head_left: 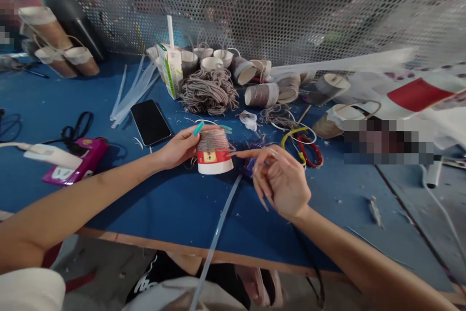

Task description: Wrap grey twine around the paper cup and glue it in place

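My left hand [181,147] is closed around a paper cup [215,169], which is tilted with its wider white end toward me. Grey cord [212,141] is wound around the cup's upper part; below it shows a red printed band. My right hand [282,180] is at the cup's right side, index finger stretched to the band near a loose bit of cord, other fingers loosely bent and apart. Partly hidden behind that hand is a blue tool [249,163], seemingly a glue gun, with a long translucent stick [221,223] running from it toward me.
Behind the cup lie a phone [151,122], a cord bundle [209,90], a drink carton [170,71] and several cord-wrapped cups [262,95]. Red-handled scissors [311,153] are to the right. A purple power strip [91,155] sits left. Perforated metal mesh [255,5] stands behind.
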